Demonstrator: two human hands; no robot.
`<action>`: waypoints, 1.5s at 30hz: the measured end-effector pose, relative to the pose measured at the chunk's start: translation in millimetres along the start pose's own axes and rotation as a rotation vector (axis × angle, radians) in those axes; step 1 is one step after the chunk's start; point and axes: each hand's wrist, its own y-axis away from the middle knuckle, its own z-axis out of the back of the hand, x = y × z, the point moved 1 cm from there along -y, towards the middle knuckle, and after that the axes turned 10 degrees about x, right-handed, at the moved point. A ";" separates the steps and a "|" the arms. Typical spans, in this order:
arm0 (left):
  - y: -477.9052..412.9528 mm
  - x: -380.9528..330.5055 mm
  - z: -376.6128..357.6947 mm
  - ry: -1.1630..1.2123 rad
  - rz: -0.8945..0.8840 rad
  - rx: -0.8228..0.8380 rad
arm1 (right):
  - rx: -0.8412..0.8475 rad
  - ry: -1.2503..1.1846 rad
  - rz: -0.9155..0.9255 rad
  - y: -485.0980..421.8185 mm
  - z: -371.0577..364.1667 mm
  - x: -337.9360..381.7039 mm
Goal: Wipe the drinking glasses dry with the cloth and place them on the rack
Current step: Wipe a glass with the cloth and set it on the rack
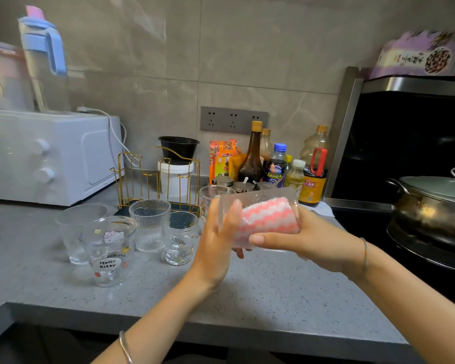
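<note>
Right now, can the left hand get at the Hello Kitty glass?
Probably not yet: left hand grips the glass being wiped. Once freed, the Hello Kitty glass stands unblocked to its left.

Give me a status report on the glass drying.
Left grip and right grip hold glass sideways. Cloth inside it. Rack bare of glasses; other glasses stand before it.
</note>
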 end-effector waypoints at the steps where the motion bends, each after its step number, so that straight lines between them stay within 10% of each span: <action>1: 1.1 0.6 1.5 -0.040 -0.072 0.005 | -0.002 -0.062 -0.012 1.4 0.7 -0.4; 10: 3.8 -1.8 10.3 -0.237 -0.360 0.113 | -0.058 -0.259 0.008 8.6 0.5 -6.7; 19: -0.8 3.3 2.9 0.003 0.191 0.080 | -0.139 -0.004 0.001 4.6 0.1 -3.6; 33: 8.3 8.1 21.1 -0.578 -0.414 0.134 | -0.014 -0.344 -0.070 4.0 1.0 -6.4; 45: -11.2 -24.1 25.6 0.179 0.626 0.575 | 0.064 0.013 -0.180 17.3 3.5 -0.1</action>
